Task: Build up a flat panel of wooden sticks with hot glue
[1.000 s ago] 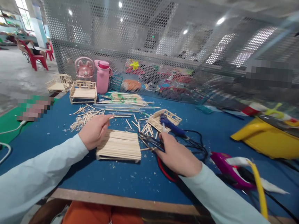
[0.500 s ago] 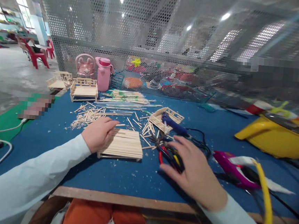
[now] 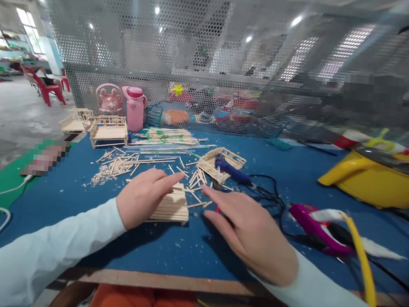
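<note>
A small panel of pale wooden sticks laid side by side (image 3: 171, 207) lies near the front of the blue table. My left hand (image 3: 144, 197) is over its left part, fingers stretched to the right; whether it presses on the panel I cannot tell. To the right, my right hand (image 3: 251, 234) hovers open, thumb apart from the fingers, with nothing visible in it. It covers most of the pliers, of which a bit of red handle shows. Beyond it a blue glue gun (image 3: 236, 172) rests on a small stick-built frame (image 3: 209, 159).
Loose stick offcuts (image 3: 115, 167) and bundled sticks (image 3: 170, 135) lie behind the panel. Two little wooden beds, the nearer one (image 3: 109, 131) beside a pink bottle (image 3: 135, 111), stand at the back left. A purple tool (image 3: 312, 227) and a yellow container (image 3: 377, 180) are at right.
My right hand has moved left, now covering the pliers that showed before. My left hand has shifted slightly, its fingers reaching farther right over the panel. The view has tilted a little.
</note>
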Tool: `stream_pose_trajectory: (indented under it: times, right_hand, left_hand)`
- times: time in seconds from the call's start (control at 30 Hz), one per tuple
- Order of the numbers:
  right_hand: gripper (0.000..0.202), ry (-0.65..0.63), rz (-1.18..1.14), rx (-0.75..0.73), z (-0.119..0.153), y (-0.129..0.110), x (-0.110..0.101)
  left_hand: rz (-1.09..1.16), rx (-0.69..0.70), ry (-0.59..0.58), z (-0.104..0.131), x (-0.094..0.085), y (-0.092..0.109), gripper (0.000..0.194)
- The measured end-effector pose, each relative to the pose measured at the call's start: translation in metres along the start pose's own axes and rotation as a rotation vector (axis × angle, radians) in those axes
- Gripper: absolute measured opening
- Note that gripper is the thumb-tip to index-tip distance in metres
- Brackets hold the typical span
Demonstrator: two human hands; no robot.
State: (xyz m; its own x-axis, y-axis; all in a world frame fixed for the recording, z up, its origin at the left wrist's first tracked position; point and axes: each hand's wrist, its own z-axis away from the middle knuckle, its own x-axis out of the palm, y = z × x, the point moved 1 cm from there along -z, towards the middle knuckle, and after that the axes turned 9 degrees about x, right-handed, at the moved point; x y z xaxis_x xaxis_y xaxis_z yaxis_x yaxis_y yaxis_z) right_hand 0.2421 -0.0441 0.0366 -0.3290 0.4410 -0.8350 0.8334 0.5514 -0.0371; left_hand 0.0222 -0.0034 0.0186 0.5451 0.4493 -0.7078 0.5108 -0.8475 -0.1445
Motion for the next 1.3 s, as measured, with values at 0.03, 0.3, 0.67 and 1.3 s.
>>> stream_pose_trajectory:
  times: [0.03,0.3,0.67,1.3]
  right_hand:
    - [0.030,0.002,-0.041,-0.026,-0.012,-0.004,0.003]
    - [0.020,-0.020,-0.196,-0.096,-0.050,0.004,0.039]
    - [0.023,0.136,-0.300,0.442,-0.039,0.035,0.010]
    - [0.070,-0.381,0.075,0.431,0.040,0.089,0.021]
  left_hand:
    - [-0.006,-0.001,0.007,-0.004,0.000,0.002,0.031]
    - [0.023,-0.019,0.017,0.002,0.005,-0.014,0.022]
    - [-0.002,-0.171,-0.201,0.022,0.010,-0.030,0.031]
    - [0.129,-0.196,0.050,0.017,-0.003,-0.013,0.025]
